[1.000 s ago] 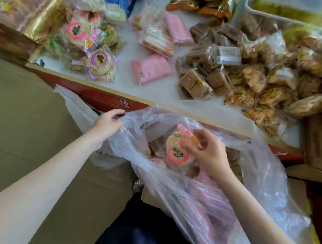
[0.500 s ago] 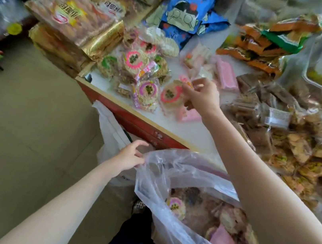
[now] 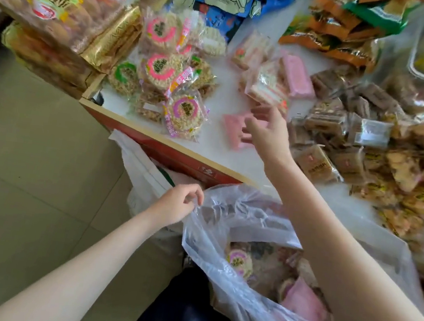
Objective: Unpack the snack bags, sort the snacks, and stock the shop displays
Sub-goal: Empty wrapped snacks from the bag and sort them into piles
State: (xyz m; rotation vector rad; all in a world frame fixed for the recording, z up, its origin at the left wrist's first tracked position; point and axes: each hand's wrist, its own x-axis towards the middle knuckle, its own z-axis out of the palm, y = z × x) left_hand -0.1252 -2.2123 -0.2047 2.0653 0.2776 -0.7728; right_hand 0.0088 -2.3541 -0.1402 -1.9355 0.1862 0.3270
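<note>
Sorting status: partly done; round pink-ring snack packs [image 3: 185,113] lie grouped at 11 o'clock on the white counter [image 3: 214,138], brown square packs [image 3: 318,162] at 2 o'clock, pink bars [image 3: 296,76] between them.
Remaining stock: clear plastic bag [image 3: 262,239] at 5 o'clock holds more mixed snacks (one ring pack [image 3: 239,262] shows inside), so unpacking looks unfinished; display stocking not yet evident.
Left hand [image 3: 175,204]: fingers pinch the bag's rim, holding it open.
Right hand [image 3: 267,134]: fingers spread, holding nothing, above the counter near a pink bar.
Surface: white top, red front edge.
Room: beige tiled floor [image 3: 24,173] at 9 o'clock.
</note>
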